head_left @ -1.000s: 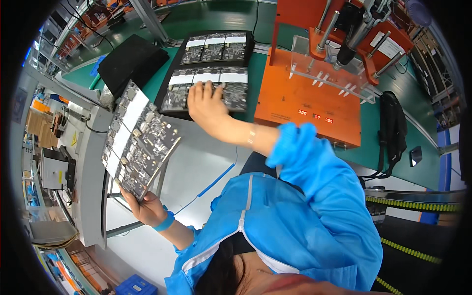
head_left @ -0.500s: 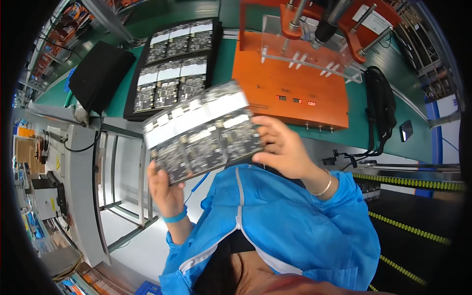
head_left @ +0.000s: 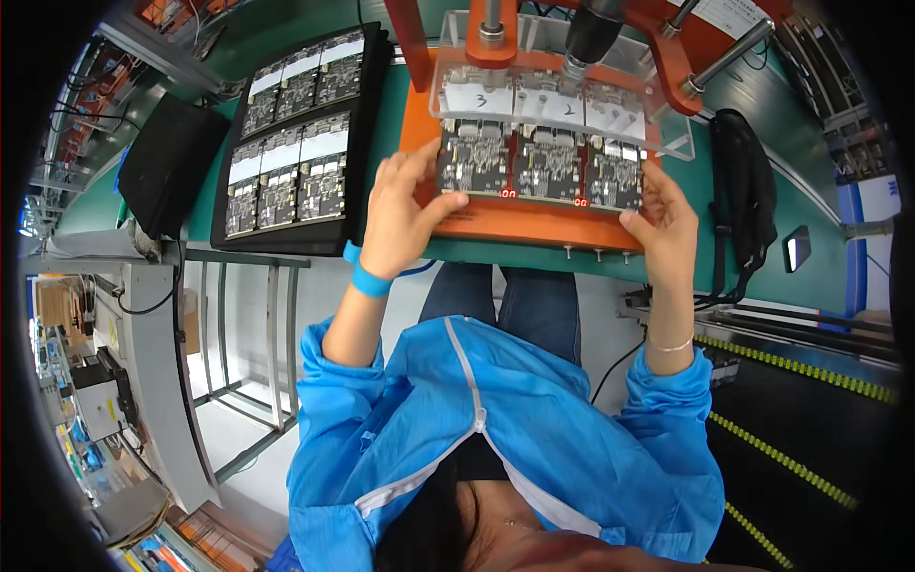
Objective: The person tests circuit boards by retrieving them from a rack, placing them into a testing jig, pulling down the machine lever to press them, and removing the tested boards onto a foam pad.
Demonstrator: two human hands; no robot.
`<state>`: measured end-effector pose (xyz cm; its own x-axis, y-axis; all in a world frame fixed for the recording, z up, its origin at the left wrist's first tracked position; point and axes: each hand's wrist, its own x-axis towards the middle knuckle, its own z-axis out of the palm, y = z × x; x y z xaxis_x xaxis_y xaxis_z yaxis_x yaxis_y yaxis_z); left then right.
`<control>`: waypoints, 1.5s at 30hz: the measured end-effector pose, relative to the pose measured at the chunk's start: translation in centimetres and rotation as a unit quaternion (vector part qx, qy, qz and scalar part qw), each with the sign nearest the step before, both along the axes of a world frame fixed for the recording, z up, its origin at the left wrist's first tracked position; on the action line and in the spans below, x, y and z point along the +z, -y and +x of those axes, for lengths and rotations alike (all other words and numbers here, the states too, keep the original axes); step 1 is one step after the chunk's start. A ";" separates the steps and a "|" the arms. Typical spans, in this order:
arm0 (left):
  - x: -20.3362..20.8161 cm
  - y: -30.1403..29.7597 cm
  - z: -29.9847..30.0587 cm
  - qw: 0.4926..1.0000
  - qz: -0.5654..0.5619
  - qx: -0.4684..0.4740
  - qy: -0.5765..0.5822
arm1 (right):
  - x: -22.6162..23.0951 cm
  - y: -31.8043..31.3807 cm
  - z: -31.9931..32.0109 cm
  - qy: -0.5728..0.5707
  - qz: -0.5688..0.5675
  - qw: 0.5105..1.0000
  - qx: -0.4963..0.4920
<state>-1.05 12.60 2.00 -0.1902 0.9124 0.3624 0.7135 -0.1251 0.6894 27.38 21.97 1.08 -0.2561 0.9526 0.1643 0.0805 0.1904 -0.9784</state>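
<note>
Resting on the green table [head_left: 824, 284], far off to my left, is a dark, soft-looking thing [head_left: 172, 170], and I can't tell what it is. Next comes a black tray [head_left: 373, 91] with one row of boards [head_left: 303, 86] at the back and another row [head_left: 288, 178] at the front.

Then comes my left hand [head_left: 398, 210]. It is spread wide, with the fingers on the left end of a long board strip [head_left: 550, 160] and the thumb by its front edge. The strip lies ahead of my hands and between them, over the orange machine [head_left: 534, 225]. Its long way goes from left to right, and the right end dips a bit toward me. Neither hand is nearer, as each has one end.

A clear plate [head_left: 667, 119] sits above the back part of the strip, and a fat black tool [head_left: 596, 33] hangs over that. So the plate is in the way from above, but the front side is free. Little red lights [head_left: 580, 202] shine by the front edge.

My right hand [head_left: 670, 229] is more curled up and holds the right end. I can't tell how hard either hand squeezes. Past it are a black strappy bag [head_left: 734, 205] and a phone [head_left: 798, 250].
</note>
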 end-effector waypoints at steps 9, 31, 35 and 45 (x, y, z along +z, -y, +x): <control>-1.1 -2.7 -0.1 0.999 -0.042 0.029 -0.010 | -1.0 -2.5 -0.6 0.022 -0.012 0.999 -0.020; -2.2 -3.1 0.0 0.999 0.006 0.043 -0.009 | -0.9 -2.8 0.8 0.149 0.017 0.987 -0.050; -2.2 -2.6 0.0 0.999 0.035 0.035 -0.015 | 0.8 -2.7 1.6 0.105 0.065 0.989 -0.085; -3.0 -0.2 1.5 0.950 0.238 0.056 0.194 | 28.2 -12.7 -7.2 -0.018 0.215 0.965 0.148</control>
